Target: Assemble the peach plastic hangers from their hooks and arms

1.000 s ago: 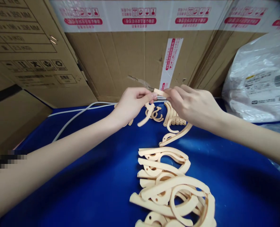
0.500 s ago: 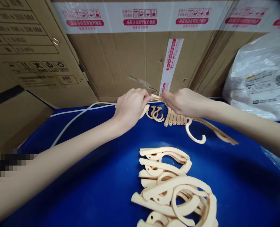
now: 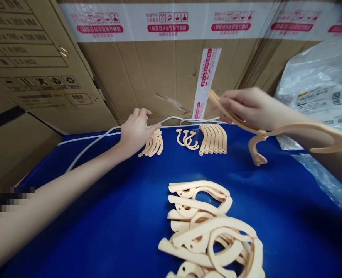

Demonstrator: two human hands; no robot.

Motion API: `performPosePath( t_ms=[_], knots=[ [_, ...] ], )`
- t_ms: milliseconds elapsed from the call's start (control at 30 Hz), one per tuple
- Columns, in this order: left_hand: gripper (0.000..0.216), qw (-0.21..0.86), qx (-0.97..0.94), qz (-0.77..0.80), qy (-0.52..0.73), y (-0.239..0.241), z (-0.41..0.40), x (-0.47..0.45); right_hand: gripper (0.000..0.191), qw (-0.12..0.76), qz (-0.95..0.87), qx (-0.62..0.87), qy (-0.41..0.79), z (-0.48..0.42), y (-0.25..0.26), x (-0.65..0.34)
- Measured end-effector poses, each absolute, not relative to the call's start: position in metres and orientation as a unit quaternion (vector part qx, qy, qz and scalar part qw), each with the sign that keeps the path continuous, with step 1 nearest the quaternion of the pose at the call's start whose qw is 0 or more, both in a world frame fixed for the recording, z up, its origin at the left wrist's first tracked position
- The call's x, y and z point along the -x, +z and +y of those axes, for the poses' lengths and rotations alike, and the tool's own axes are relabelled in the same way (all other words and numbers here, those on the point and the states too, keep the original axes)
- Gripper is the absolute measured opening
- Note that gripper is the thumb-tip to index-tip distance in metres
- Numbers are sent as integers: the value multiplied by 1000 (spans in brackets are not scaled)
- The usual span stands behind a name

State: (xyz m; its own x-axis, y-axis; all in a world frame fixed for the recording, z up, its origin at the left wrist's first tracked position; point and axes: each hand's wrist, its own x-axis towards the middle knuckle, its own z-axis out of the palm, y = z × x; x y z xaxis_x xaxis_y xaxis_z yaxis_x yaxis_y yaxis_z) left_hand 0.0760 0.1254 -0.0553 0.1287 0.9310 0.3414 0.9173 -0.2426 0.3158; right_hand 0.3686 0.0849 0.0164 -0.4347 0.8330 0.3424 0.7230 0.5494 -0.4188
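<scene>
My right hand grips a cream plastic folding hanger by one arm, up off the table. Its hook curls to the right across my forearm, and its other arm hangs down. At the left, my left hand is over a small pile of curved cream pieces, fingers apart; it partly hides them. Between the hands lie a few loose cream hooks and a neat row of several curved hanger arms. Nearer to me, several folded hangers overlap in a heap.
A blue table surface lies under everything. Cardboard boxes stand along its back and left. A white cable runs along the back edge. At the right are a clear plastic bag and some film.
My hands have moved apart. The right one has lifted the hanger up and to the right; the left has shifted left to the small pile and its fingers have spread.
</scene>
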Motion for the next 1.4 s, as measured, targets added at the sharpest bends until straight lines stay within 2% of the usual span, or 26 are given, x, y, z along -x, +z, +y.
performPosePath(
  t_ms=[67, 100, 167, 200, 233, 300, 333, 367, 433, 467, 567, 633, 767, 900, 1000, 1067, 1167, 1200, 1300, 1400],
  knots=[
    [45, 50, -791, 538, 288, -54, 113, -92, 29, 396, -779, 473, 113, 83, 24, -364],
    [45, 108, -809, 493, 301, -52, 104, -102, 28, 481, -734, 465, 120, 84, 27, -361],
    [44, 273, -806, 420, 316, -45, 88, -124, 31, 639, -630, 416, 149, 86, 30, -356],
    [45, 369, -781, 396, 311, -41, 82, -133, 32, 691, -586, 387, 173, 87, 30, -355],
    [50, 460, -748, 368, 304, -37, 77, -141, 32, 720, -557, 360, 203, 88, 29, -355],
    [52, 606, -671, 320, 284, -31, 74, -148, 21, 726, -538, 337, 263, 86, 22, -357],
    [46, 653, -634, 301, 285, -30, 74, -148, 12, 713, -541, 340, 288, 83, 17, -359],
    [36, 684, -602, 291, 293, -29, 75, -146, 10, 696, -547, 349, 307, 80, 11, -362],
    [16, 711, -551, 295, 322, -28, 78, -140, 23, 644, -576, 380, 330, 73, -2, -369],
    [15, 716, -532, 305, 334, -29, 79, -138, 24, 603, -604, 401, 333, 70, -9, -373],
    [16, 720, -503, 343, 333, -28, 78, -136, 27, 450, -720, 456, 267, 64, -22, -379],
    [18, 726, -503, 348, 315, -26, 76, -139, 30, 363, -786, 474, 157, 63, -26, -378],
    [35, 741, -512, 326, 288, -22, 73, -146, 30, 240, -831, 500, -31, 59, -32, -365],
    [34, 709, -560, 345, 254, -27, 78, -149, 34, 93, -831, 545, -59, 59, -37, -357],
    [41, 631, -629, 392, 228, -39, 85, -144, 27, 58, -834, 548, -8, 71, -38, -368],
    [41, 602, -642, 422, 220, -46, 90, -137, 30, 55, -801, 595, 18, 83, -37, -381],
    [21, 585, -617, 467, 242, -50, 94, -129, 29, 33, -737, 675, 16, 99, -37, -399],
    [21, 585, -604, 477, 257, -50, 95, -128, 27, 22, -728, 685, 8, 102, -39, -403],
    [42, 587, -580, 492, 278, -47, 95, -128, 28, -5, -723, 691, -5, 107, -49, -409],
    [50, 581, -579, 503, 272, -45, 93, -129, 31, -17, -728, 685, -29, 111, -61, -411]
  ],
)
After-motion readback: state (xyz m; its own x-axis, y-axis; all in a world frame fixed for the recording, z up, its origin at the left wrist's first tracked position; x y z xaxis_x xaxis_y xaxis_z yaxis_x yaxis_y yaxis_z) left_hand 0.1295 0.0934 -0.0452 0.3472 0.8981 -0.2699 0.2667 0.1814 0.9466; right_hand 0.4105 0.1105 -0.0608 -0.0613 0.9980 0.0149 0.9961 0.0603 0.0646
